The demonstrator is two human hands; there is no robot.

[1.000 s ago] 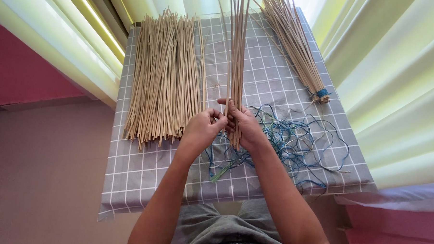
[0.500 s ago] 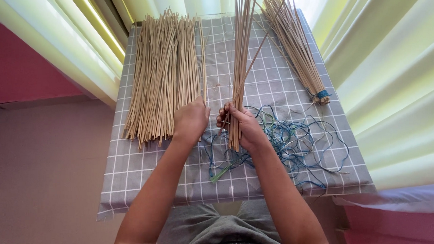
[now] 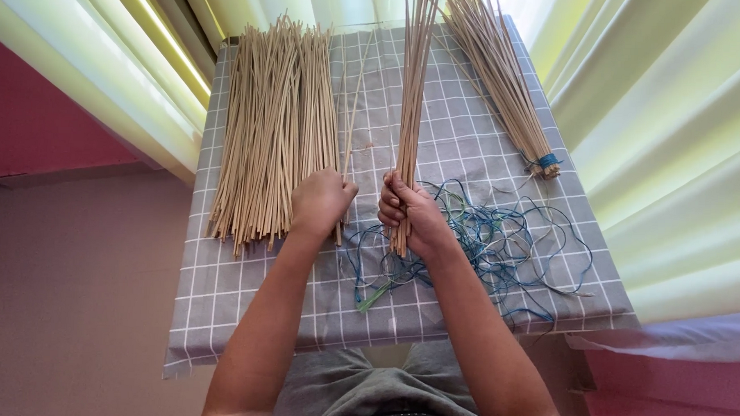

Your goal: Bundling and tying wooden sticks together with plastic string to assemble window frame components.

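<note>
One tied bundle (image 3: pixel 506 81) done, far right of your fingers. Right hand (image 3: pixel 409 211) clamps a partial bunch (image 3: pixel 413 86); left hand (image 3: pixel 321 200) curls on the loose pile (image 3: pixel 274 123), mostly unsorted.

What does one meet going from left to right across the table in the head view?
Loose pile of sticks → left hand → right hand holding a stick bunch → tangled blue strings → tied stick bundle.

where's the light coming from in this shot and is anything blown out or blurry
Head view: daylight comes through the pale curtains, overexposed near the top edge; the checked cloth is evenly lit with soft shadows; the loose stick pile, left hand and right hand with its stick bunch look sharp; wide-lens bending shows at the edges.
</note>
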